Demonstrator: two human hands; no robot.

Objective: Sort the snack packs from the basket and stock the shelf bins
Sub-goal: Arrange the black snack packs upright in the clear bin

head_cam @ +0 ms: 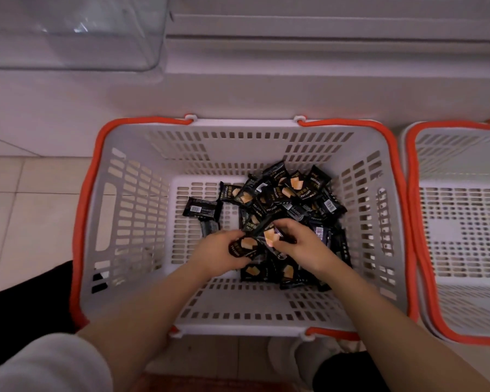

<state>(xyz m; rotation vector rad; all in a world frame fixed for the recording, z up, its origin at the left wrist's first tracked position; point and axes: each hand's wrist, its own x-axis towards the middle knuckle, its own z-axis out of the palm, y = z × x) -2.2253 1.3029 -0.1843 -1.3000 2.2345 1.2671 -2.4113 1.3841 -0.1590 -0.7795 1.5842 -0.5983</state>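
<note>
Many packs: black snack packs with a tan cake picture are lying heaped at the right and near side of the basket floor.
Basket: white slotted walls, orange rim, sitting on the floor below the shelf bin.
Left grip: left hand is curling around one pack.
Right grip: right hand is pinching another pack.
Right side: second basket standing just beside.
</note>
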